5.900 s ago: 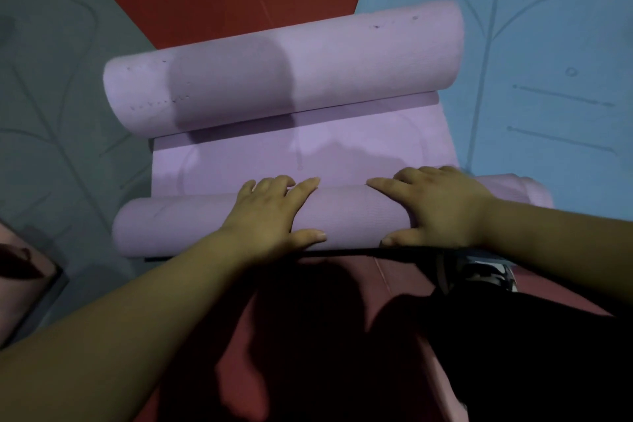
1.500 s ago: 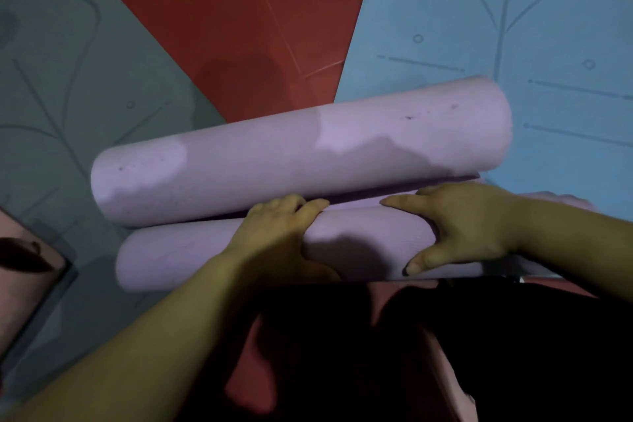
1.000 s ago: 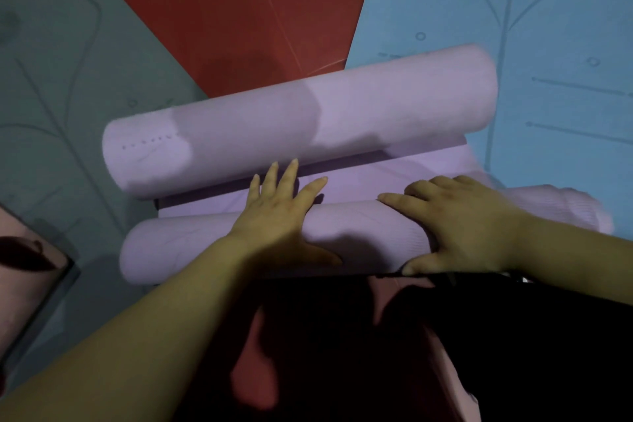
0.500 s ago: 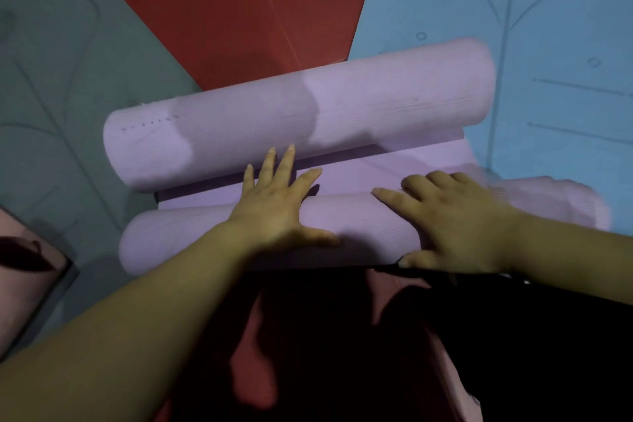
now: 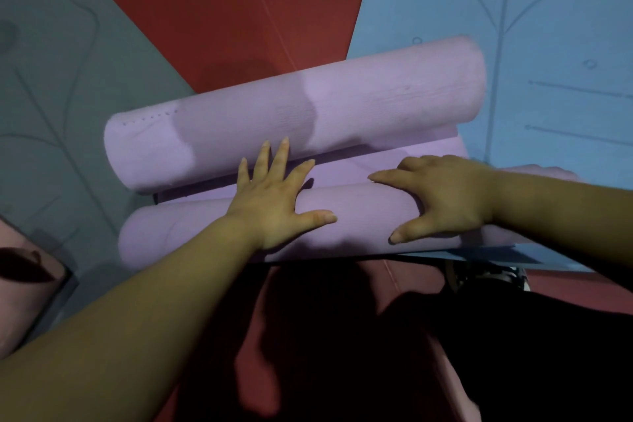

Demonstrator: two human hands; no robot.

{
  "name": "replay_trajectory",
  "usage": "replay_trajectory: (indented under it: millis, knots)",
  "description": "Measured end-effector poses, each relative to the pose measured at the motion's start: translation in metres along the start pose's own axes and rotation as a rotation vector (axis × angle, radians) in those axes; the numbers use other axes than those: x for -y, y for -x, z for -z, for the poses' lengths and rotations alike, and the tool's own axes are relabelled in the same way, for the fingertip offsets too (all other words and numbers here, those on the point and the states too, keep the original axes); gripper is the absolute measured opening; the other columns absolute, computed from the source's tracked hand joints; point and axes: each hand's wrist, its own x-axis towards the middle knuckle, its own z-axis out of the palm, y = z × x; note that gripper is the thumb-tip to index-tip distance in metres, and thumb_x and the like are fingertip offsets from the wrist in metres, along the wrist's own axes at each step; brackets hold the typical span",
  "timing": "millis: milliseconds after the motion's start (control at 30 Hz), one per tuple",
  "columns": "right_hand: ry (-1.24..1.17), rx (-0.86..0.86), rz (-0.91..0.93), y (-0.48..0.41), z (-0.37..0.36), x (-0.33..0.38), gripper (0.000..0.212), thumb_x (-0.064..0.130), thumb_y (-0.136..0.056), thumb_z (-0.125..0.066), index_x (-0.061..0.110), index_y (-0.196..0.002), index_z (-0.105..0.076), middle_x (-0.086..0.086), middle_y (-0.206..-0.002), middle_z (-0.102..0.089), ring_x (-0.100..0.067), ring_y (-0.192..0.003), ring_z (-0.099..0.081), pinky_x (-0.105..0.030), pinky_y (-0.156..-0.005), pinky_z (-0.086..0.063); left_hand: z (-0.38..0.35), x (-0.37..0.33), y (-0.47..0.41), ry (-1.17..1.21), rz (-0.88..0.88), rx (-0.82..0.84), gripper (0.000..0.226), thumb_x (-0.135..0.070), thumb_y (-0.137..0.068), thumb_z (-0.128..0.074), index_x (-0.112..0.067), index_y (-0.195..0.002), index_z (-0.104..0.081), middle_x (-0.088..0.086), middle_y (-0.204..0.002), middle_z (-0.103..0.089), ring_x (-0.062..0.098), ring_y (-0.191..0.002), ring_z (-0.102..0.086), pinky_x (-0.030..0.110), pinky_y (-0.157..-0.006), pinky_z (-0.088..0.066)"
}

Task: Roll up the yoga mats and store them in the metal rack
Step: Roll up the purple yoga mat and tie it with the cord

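A purple yoga mat [image 5: 342, 106] lies across the floor, rolled from both ends. The far roll is thick. The near roll [image 5: 359, 216] is thinner, and a narrow strip of flat mat shows between them. My left hand [image 5: 274, 202] presses flat on the near roll with fingers spread, the fingertips reaching the far roll. My right hand [image 5: 442, 195] rests over the same roll further right, fingers bent over its top and thumb on its near side.
A grey-green mat [image 5: 61, 86] lies flat at the left and a blue mat [image 5: 548, 44] at the right, with red floor [image 5: 246, 10] between. My dark-clothed legs and a shoe [image 5: 489, 276] are below the rolls. No metal rack in view.
The two rolls touched 1.5 s ago; the far roll has since moved away, showing a flat strip. My left fingers have straightened and spread. The right hand stays on the near roll.
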Motion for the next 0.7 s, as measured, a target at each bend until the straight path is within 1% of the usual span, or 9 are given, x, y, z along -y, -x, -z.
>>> replay_trajectory:
  millis: [100,167,233,367,467,533,567,667,700]
  knots:
    - [0.207,-0.298,0.095,0.015,-0.025,0.011,0.099,0.088,-0.073,-0.045,0.029,-0.153,-0.035,-0.008,-0.125,-0.055,-0.033,-0.103,-0.056,-0.045,-0.086,-0.047,-0.002,0.001,0.000,0.006,-0.005,0.008,0.119,-0.104,-0.058,-0.014,-0.043,-0.159,-0.004,0.002,-0.166,0.028,0.031,-0.152,0.026,0.063,-0.121,0.008]
    - [0.259,-0.368,0.094,0.020,-0.039,0.016,0.100,0.086,-0.075,-0.047,0.023,-0.152,-0.038,-0.014,-0.124,-0.056,-0.037,-0.100,-0.057,-0.047,-0.083,-0.048,-0.004,0.001,0.003,0.009,-0.012,0.013,0.123,-0.107,-0.055,-0.010,-0.043,-0.159,-0.006,0.002,-0.166,0.027,0.030,-0.152,0.026,0.064,-0.121,0.007]
    - [0.250,-0.357,0.072,0.019,-0.040,0.015,0.102,0.089,-0.074,-0.045,0.025,-0.153,-0.036,-0.013,-0.125,-0.056,-0.037,-0.102,-0.058,-0.048,-0.083,-0.048,-0.004,0.000,0.004,-0.003,-0.012,0.008,0.123,-0.107,-0.054,-0.007,-0.042,-0.159,-0.006,0.002,-0.166,0.027,0.030,-0.152,0.026,0.064,-0.120,0.008]
    - [0.169,-0.215,0.037,0.011,-0.021,0.008,0.105,0.096,-0.070,-0.037,0.036,-0.154,-0.025,-0.003,-0.131,-0.053,-0.030,-0.111,-0.056,-0.044,-0.090,-0.045,0.003,-0.001,-0.001,-0.011,0.011,-0.015,0.113,-0.100,-0.063,-0.011,-0.041,-0.160,-0.007,0.003,-0.167,0.026,0.031,-0.152,0.026,0.064,-0.119,0.012]
    - [0.101,-0.101,0.023,0.001,-0.006,0.002,0.103,0.095,-0.070,-0.045,0.041,-0.154,-0.020,0.002,-0.133,-0.050,-0.026,-0.119,-0.052,-0.041,-0.096,-0.042,0.003,-0.002,-0.002,-0.030,0.009,-0.039,0.107,-0.097,-0.068,-0.009,-0.042,-0.160,-0.006,0.004,-0.167,0.025,0.032,-0.153,0.024,0.065,-0.119,0.012]
    - [0.076,-0.071,0.026,-0.004,0.000,0.000,0.102,0.094,-0.070,-0.047,0.041,-0.153,-0.020,0.001,-0.132,-0.049,-0.026,-0.120,-0.052,-0.041,-0.097,-0.042,0.001,-0.001,-0.002,-0.039,0.012,-0.048,0.106,-0.097,-0.069,-0.007,-0.043,-0.160,-0.006,0.004,-0.167,0.024,0.032,-0.153,0.023,0.065,-0.119,0.011]
    - [0.094,-0.095,0.028,-0.005,-0.001,0.000,0.102,0.094,-0.071,-0.046,0.039,-0.154,-0.022,-0.001,-0.131,-0.050,-0.027,-0.119,-0.052,-0.041,-0.096,-0.043,0.001,-0.001,-0.003,-0.036,0.015,-0.051,0.106,-0.097,-0.068,-0.007,-0.043,-0.160,-0.006,0.004,-0.167,0.024,0.032,-0.153,0.023,0.065,-0.119,0.011]
    - [0.221,-0.333,0.057,0.006,-0.022,0.006,0.097,0.087,-0.075,-0.046,0.027,-0.151,-0.036,-0.012,-0.125,-0.054,-0.035,-0.104,-0.056,-0.046,-0.085,-0.045,0.001,-0.002,-0.004,-0.026,0.019,-0.043,0.107,-0.097,-0.067,-0.008,-0.042,-0.160,-0.007,0.003,-0.167,0.024,0.032,-0.153,0.023,0.065,-0.119,0.009]
    - [0.252,-0.388,0.063,0.011,-0.031,0.009,0.095,0.084,-0.077,-0.047,0.024,-0.150,-0.039,-0.015,-0.124,-0.055,-0.036,-0.100,-0.056,-0.046,-0.082,-0.045,0.001,-0.002,-0.003,-0.028,0.018,-0.039,0.108,-0.097,-0.067,-0.008,-0.042,-0.160,-0.007,0.003,-0.167,0.024,0.032,-0.153,0.023,0.065,-0.120,0.009]
